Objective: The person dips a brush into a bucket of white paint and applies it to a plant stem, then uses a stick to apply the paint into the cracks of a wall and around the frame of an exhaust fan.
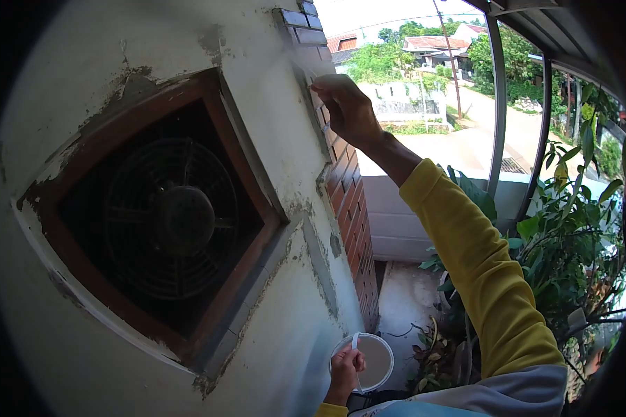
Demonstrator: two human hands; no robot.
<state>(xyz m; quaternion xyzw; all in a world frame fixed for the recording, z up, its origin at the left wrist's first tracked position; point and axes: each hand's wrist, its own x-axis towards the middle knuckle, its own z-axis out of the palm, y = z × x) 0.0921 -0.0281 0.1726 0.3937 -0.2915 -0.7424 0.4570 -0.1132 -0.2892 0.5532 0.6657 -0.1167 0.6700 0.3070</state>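
Note:
My left hand (346,367) is closed around the white handle (355,340) of a small round white bucket (391,360), low beside the wall. Pale greyish stuff fills the part of the bucket that shows. My right hand (346,104) is raised at the wall's outer corner, fingers pinched together. A pale, smeared shape runs from these fingers toward the wall, too blurred to name. Close by are the white-painted wall (264,90), with rough grey patches, and the brick edging (348,201).
A fan (184,221) sits in a brown wooden frame (240,139) on the left. Leafy plants (542,243) crowd the right, near dark metal posts (494,104). Below lies a concrete ledge (407,292), with a low white wall (396,208) behind it.

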